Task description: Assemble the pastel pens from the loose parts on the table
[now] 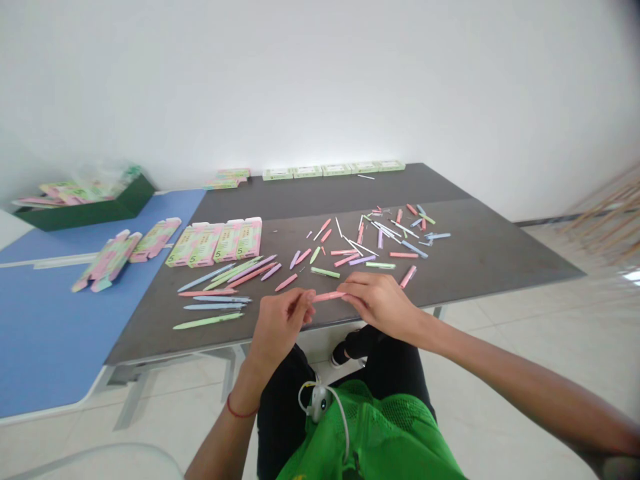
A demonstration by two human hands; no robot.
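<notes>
A pink pen (pixel 329 297) is held level between my two hands above the table's front edge. My left hand (pixel 285 315) pinches its left end, and my right hand (pixel 376 300) grips its right end; the fingers cover both ends. Beyond my hands lie loose pen parts: a pink tip piece (pixel 286 283), a green barrel (pixel 325 272), a purple tip piece (pixel 295 259) and several white refills (pixel 387 232). Left of my left hand, whole-looking pens in pink, blue, purple and green lie in a loose group, including a green pen (pixel 208 321).
Several pink-and-green boxes (pixel 204 245) lie at the left of the dark table (pixel 480 253). More flattened boxes (pixel 107 259) rest on the adjoining blue table (pixel 45 333), near a dark green bin (pixel 85 213). Along the wall stands a row of green boxes (pixel 323 171).
</notes>
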